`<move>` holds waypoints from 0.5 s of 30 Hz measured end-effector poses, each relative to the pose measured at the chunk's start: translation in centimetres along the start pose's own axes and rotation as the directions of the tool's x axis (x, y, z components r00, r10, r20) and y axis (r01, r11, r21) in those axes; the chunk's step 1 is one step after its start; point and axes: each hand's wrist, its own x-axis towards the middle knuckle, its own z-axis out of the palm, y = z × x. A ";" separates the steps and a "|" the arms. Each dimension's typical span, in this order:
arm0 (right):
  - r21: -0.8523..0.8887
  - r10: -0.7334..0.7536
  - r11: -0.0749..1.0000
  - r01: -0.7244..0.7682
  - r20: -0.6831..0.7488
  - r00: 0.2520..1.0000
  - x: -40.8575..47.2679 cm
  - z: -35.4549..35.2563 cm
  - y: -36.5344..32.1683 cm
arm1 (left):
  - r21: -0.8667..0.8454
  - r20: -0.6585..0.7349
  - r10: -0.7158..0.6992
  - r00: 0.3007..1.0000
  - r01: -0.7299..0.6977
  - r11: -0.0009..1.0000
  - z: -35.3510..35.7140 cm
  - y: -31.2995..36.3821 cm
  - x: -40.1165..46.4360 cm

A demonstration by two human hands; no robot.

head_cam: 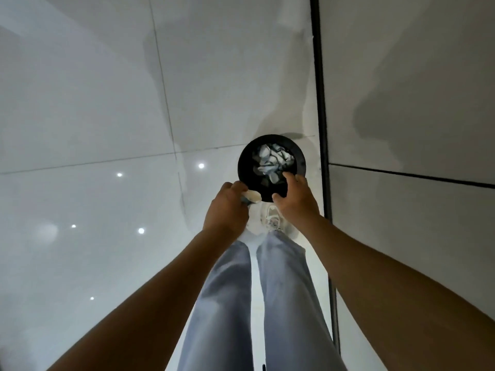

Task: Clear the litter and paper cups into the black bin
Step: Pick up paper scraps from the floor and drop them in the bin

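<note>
A round black bin (244, 159) stands on the glossy white floor just ahead of my feet, with crumpled white paper litter (273, 159) inside it. My left hand (227, 207) hovers at the bin's near left rim and grips a crumpled piece of pale paper (251, 196) that sticks out toward the bin. My right hand (294, 195) hangs over the near right side of the bin's opening, fingers relaxed and spread, holding nothing.
Glossy white floor tiles (93, 129) spread to the left, reflecting ceiling lights. A wall with a dark vertical strip (321, 103) runs close along the bin's right side. My legs in light jeans (281, 290) and white shoes (273, 218) stand right behind the bin.
</note>
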 end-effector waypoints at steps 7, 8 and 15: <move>-0.105 -0.028 0.994 0.029 0.013 1.000 -0.2 -2.1 3.5 | -0.021 0.057 -0.013 0.998 0.014 1.000 4.6 2.7 6.0; -0.114 -0.036 0.993 0.038 0.017 0.999 -0.2 -2.3 3.7 | -0.004 0.093 -0.033 0.995 0.033 0.999 5.0 2.8 6.6; -0.261 -0.174 0.947 0.186 0.069 0.982 -3.0 -3.9 1.1 | 0.271 0.033 0.032 0.999 -0.040 0.962 4.2 2.4 2.4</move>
